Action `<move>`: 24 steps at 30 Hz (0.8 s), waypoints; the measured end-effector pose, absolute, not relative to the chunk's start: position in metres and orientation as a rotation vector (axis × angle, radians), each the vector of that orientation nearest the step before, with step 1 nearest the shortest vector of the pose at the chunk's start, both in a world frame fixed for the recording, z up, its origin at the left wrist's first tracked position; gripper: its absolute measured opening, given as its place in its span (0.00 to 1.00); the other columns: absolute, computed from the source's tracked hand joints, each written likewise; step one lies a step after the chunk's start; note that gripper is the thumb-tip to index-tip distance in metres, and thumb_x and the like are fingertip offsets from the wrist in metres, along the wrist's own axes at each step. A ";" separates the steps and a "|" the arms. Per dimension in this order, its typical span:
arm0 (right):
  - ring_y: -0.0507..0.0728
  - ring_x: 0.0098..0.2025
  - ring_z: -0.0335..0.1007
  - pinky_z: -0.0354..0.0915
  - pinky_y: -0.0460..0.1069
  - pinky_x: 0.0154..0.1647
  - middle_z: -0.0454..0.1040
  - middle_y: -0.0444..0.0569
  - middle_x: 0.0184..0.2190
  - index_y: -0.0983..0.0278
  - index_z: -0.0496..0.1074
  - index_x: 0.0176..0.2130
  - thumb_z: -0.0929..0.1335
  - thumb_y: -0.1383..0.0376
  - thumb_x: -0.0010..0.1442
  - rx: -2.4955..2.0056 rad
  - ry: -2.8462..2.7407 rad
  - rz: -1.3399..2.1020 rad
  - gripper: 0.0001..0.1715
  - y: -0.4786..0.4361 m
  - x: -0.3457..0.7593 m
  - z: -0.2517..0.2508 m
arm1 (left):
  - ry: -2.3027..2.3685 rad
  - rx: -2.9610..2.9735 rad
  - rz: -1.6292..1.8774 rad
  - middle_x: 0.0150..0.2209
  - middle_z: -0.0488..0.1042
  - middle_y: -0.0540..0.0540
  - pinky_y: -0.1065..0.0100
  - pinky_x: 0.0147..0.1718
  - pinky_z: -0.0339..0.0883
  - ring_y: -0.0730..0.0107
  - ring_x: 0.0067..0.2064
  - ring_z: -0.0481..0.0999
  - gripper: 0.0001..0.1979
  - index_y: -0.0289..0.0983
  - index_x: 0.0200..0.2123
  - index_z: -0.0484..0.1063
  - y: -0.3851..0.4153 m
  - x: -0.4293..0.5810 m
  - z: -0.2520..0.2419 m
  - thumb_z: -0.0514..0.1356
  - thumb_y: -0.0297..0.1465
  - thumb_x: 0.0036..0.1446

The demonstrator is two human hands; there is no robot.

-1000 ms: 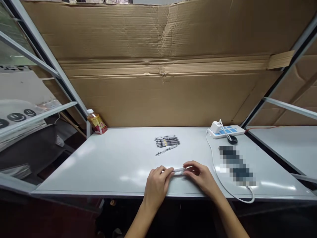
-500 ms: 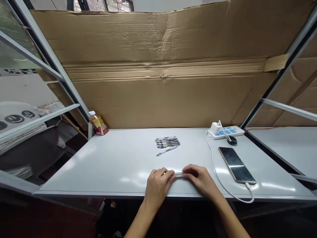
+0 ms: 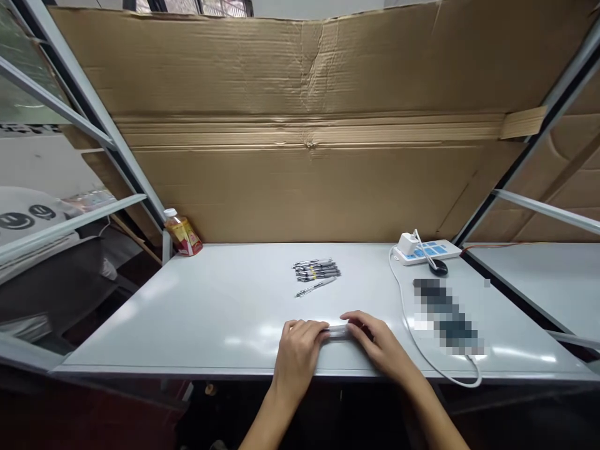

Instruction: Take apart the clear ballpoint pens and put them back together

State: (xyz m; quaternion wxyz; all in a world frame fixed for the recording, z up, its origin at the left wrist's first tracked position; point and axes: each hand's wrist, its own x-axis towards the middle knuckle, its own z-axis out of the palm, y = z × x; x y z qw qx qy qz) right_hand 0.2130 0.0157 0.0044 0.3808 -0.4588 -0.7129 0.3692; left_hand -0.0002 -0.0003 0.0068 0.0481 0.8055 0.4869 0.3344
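Near the table's front edge, both hands are at a short, clear, greyish plastic piece (image 3: 338, 332); its exact kind cannot be made out. My left hand (image 3: 300, 350) has its fingers closed around the left end. At the right end, the thumb and fingertips of my right hand (image 3: 375, 340) are bent in a pinch. Beyond them lies a row of several clear-barrelled pens (image 3: 316, 270), side by side. One single pen (image 3: 315, 287) lies slightly slanted in front of that row.
A bottle with a white cap (image 3: 184, 234) stands at the back left. A white power strip (image 3: 443, 249) with a plug, a black oval object (image 3: 439, 267), a white cable (image 3: 404, 306) and a pixelated phone (image 3: 447, 315) are on the right. Cardboard (image 3: 281, 194) walls the back.
A little more of the clear piece shows between my hands. My right fingertips have shifted slightly left and spread a bit. The pens have stayed in place.
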 end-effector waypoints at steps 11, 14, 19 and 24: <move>0.60 0.39 0.75 0.70 0.53 0.44 0.80 0.49 0.37 0.59 0.76 0.43 0.66 0.55 0.68 -1.194 -1.921 0.925 0.13 0.020 0.211 -0.005 | 1.472 2.451 1.045 0.38 0.84 0.48 0.60 0.44 0.65 0.65 0.37 0.81 0.10 0.41 0.43 0.76 0.000 -0.002 0.005 0.54 0.26 0.70; 0.60 0.40 0.75 0.68 0.53 0.43 0.79 0.50 0.37 0.59 0.74 0.39 0.63 0.56 0.70 -1.229 -1.987 0.889 0.15 0.021 0.211 -0.005 | 1.424 2.459 1.075 0.36 0.83 0.49 0.60 0.44 0.66 0.66 0.36 0.81 0.10 0.41 0.42 0.77 0.001 -0.003 0.004 0.55 0.27 0.70; 0.59 0.35 0.72 0.66 0.53 0.39 0.76 0.49 0.32 0.60 0.70 0.32 0.58 0.56 0.72 -1.310 -2.099 0.821 0.22 0.024 0.209 -0.006 | 1.393 2.465 1.110 0.34 0.83 0.51 0.62 0.40 0.65 0.68 0.32 0.80 0.11 0.41 0.40 0.77 0.002 -0.005 0.003 0.55 0.25 0.70; 0.60 0.38 0.74 0.68 0.53 0.41 0.79 0.50 0.35 0.60 0.75 0.36 0.60 0.55 0.72 -1.309 -2.057 0.862 0.21 0.022 0.205 -0.006 | 1.418 2.494 1.118 0.35 0.84 0.51 0.63 0.39 0.65 0.67 0.35 0.81 0.11 0.40 0.41 0.77 0.001 -0.004 0.004 0.54 0.25 0.70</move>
